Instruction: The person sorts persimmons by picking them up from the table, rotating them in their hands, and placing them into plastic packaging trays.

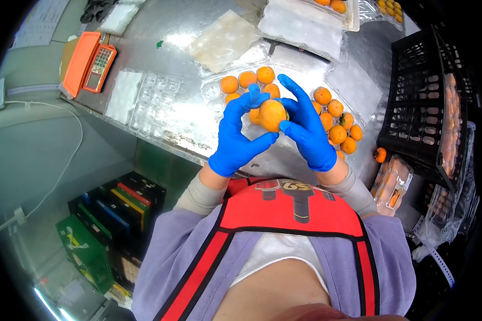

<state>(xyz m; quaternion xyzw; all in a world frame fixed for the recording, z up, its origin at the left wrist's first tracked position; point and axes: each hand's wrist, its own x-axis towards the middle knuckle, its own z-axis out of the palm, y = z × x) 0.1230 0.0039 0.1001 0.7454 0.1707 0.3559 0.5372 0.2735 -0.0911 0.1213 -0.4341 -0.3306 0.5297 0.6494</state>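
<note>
Both my hands wear blue gloves and meet around one orange persimmon [271,116] in front of me. My left hand [234,131] curves round its left side, fingertips at the top and thumb below. From the right, my right hand [308,128] has its thumb against the fruit, with the index finger raised. A bit of green calyx shows on the persimmon's right side. Just beyond my hands is a clear tray holding several persimmons [247,79], partly covered by my fingers. More loose persimmons [334,108] lie right of my right hand.
An orange scale [99,68] stands at the table's left, near empty clear trays [158,99]. White liner sheets [300,27] lie at the back. On the right are a black crate [420,96] and a packed fruit box [393,182]. Stacked crates [85,251] sit below left.
</note>
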